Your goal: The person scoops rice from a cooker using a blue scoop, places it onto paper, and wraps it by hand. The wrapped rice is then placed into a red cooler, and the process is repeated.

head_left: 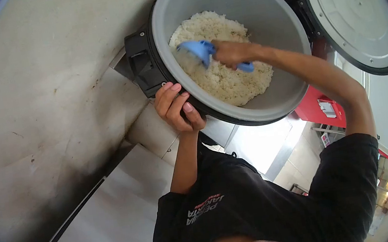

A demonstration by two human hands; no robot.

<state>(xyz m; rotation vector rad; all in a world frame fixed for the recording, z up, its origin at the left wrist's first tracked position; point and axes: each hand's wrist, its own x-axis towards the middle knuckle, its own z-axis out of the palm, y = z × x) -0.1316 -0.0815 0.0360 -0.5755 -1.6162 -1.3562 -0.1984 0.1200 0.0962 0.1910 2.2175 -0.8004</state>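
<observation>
Cooked white rice (pixel 243 87) lies in the bottom of a large grey pot of a rice cooker (pixel 288 54). My right hand (pixel 234 53) reaches in over the right rim, closed around the handle of a blue rice scoop (pixel 199 49). The scoop's head, slightly blurred, is at the left part of the rice. My left hand (pixel 177 106) has its fingers curled against the cooker's black outer edge, just below the side handle (pixel 139 62). Its palm side and thumb face the camera.
The cooker's round lid (pixel 353 7) stands open at the upper right. A stained pale wall (pixel 41 77) rises on the left, above a white surface (pixel 114 224). Tiled floor, a red panel (pixel 317 109) and a counter with several items appear at the right.
</observation>
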